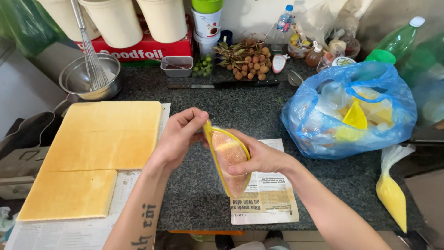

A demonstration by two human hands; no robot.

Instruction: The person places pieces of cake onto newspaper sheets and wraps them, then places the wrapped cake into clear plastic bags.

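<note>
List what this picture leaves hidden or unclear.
- Head view: the far side of the yellow-rimmed clear container is covered by the right hand; the left hand pinches its top edge.
- Contents of the blue bag: blurred by plastic.
- Piping bag: lower tip nearly cut off.

Open dark countertop (249,109) runs between the sheet cake (92,153) at left and the blue plastic bag (351,111) at right; a hand could pass there. Rear blocked by knife (226,84), fruit cluster (245,60), steel bowl with whisk (90,76); near edge partly covered by newspaper (270,201), piping bag (393,192) at right.
</note>
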